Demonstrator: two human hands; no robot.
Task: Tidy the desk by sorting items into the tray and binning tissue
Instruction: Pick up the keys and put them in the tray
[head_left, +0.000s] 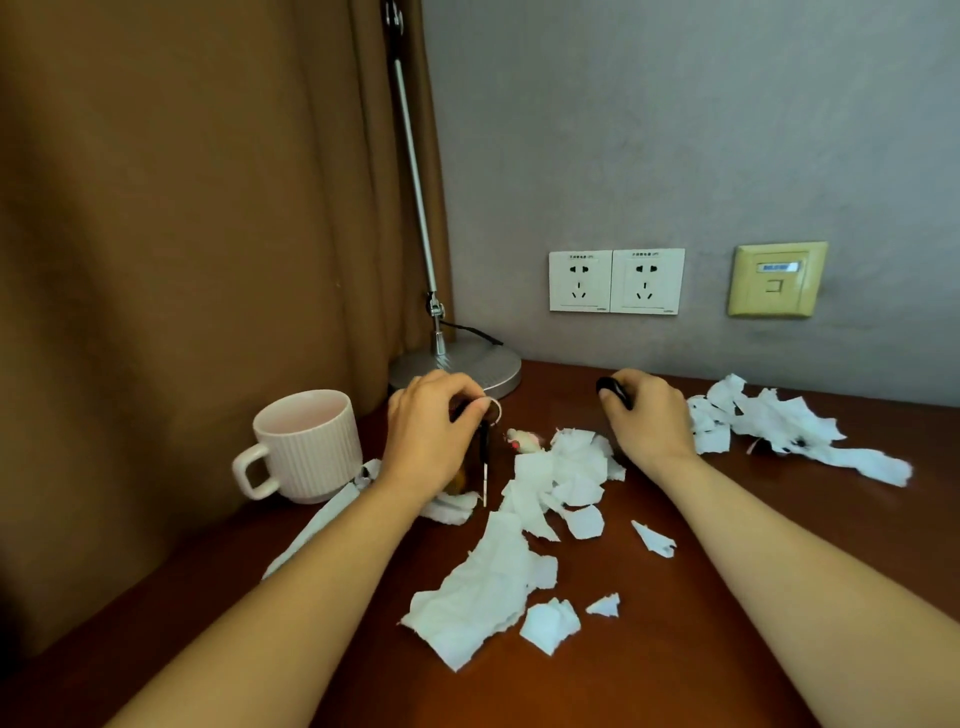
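Tissue (483, 582) litters the surface (675, 649) centre. Left grip (431, 431) pinches keys (485, 457); right grip (649, 421) holds a dark item (613, 389). Risk: dangling keys may snag tissue or strike the mug (306, 447).

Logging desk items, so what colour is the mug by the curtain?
The mug is pale pink, vertically ribbed; head view.

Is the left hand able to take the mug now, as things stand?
Probably not yet. The mug stands free just beside the left hand, with nothing between them, but the fingers pinch a key ring, so they would likely have to put it down first.
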